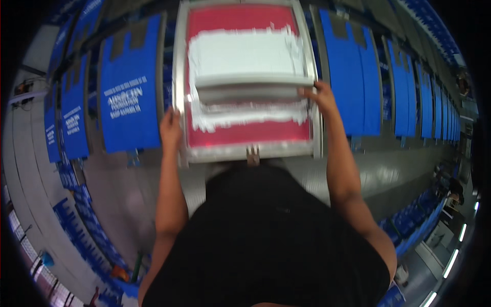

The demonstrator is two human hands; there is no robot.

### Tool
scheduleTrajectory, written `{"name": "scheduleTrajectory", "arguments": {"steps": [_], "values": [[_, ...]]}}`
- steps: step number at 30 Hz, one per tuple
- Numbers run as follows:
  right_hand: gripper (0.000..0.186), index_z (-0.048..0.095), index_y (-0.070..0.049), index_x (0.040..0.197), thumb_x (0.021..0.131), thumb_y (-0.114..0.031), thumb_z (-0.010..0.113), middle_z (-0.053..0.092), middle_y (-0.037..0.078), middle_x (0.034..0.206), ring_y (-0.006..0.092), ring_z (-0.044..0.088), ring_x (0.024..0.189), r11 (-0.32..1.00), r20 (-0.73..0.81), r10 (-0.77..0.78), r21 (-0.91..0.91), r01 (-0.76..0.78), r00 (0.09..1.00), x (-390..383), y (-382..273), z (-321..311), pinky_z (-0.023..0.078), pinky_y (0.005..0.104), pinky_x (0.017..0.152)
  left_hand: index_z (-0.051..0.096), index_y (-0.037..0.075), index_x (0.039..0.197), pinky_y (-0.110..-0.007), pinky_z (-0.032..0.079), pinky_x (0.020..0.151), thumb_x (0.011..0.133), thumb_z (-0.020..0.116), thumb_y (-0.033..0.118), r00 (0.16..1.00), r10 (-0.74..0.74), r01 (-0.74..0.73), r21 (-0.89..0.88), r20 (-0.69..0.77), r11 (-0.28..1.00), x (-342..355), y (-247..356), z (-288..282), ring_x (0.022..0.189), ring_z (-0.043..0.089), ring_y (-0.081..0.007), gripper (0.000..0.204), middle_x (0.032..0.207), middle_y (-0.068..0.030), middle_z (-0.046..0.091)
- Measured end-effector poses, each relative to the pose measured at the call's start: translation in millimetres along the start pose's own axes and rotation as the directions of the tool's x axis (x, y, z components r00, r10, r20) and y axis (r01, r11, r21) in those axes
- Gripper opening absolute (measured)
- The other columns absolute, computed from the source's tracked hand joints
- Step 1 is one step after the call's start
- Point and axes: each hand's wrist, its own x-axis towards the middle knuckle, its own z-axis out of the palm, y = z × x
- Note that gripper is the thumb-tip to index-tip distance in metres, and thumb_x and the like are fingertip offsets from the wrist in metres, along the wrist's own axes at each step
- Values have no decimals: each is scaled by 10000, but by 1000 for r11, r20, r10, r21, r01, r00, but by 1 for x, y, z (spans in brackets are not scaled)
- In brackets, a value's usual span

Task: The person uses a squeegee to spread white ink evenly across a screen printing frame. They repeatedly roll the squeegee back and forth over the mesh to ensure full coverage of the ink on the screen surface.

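A person in a black shirt (266,230) works with 2 bare hands at a metal frame (281,150) that stands directly in front of the body, between rows of blue cloth panels (130,92). Inside the frame, a broad patch of white paint (240,53) with ragged edges covers much of a red screen (235,134). A long scraper (245,91), slightly blurred, lies crosswise over the paint, below the middle of the screen, with white showing on both its far and near sides. The right hand (323,98) is at the scraper's right end, thumb and fingers pinching it. The left hand (171,129) is at the frame's left side, fingers bent and close together against the outer edge; whether they grip it, the view cannot tell. At the middle of the frame's near edge sits 1 small metal clip (253,155), just in front of the shirt.
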Motion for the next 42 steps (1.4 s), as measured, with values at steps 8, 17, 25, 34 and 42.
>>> {"name": "scheduleTrajectory", "arguments": {"steps": [8,17,25,34,42], "values": [[440,680,16,1061,693,-182,820,682,90,954,165,628,862,985,59,1,172,-12,998,2,37,0,486,290,807,488,-33,1344,-289,379,1012,978,550,339,997,-56,65,-186,55,980,3,-19,24,1189,519,-189,525,1302,-154,564],[448,681,-1,1088,696,-169,819,686,84,959,157,623,882,984,47,30,176,-38,998,0,42,1,477,282,821,479,-22,1353,-300,435,930,958,571,356,999,-14,15,-29,42,999,-7,-22,29,1064,580,-213,555,1203,-180,611],[322,682,-107,1011,689,-114,687,683,174,911,312,656,910,386,226,-127,-886,258,966,-67,-26,24,369,500,1038,610,54,1176,-456,427,911,775,738,271,664,694,-730,447,280,518,-56,71,20,1091,521,-358,474,1164,-185,564],[247,659,-108,894,667,-42,592,676,136,810,315,646,855,522,275,-86,-806,279,958,-6,-58,24,421,497,887,625,34,843,-448,479,752,711,678,96,649,447,-757,466,615,458,6,156,58,804,621,-343,155,791,-148,649],[295,558,-82,1048,764,-3,545,599,99,1012,279,568,1029,253,283,-426,-875,413,859,86,-18,69,320,637,978,601,66,1150,-429,453,831,681,672,82,642,639,-719,623,425,308,83,90,116,957,568,-332,475,1041,-153,566]]}}
